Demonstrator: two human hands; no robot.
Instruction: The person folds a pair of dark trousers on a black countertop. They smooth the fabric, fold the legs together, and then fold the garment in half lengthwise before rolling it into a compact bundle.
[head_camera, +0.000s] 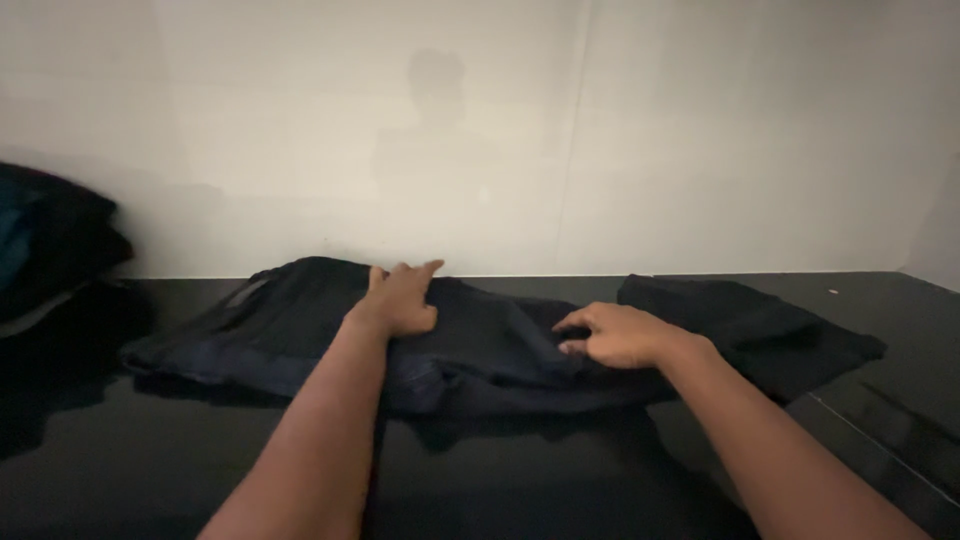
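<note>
A dark garment (480, 345) lies spread across a glossy black table (520, 480), running from the left to the right near the wall. My left hand (400, 298) rests flat on its upper middle, fingers pointing toward the wall. My right hand (618, 335) lies on the cloth to the right of centre, fingers curled and pinching a fold. The garment's right end (760, 325) is bunched up past my right wrist.
A pile of dark clothes (50, 240) sits at the far left edge. A pale wall (560, 130) stands right behind the table. A seam in the tabletop (880, 445) runs diagonally at the lower right.
</note>
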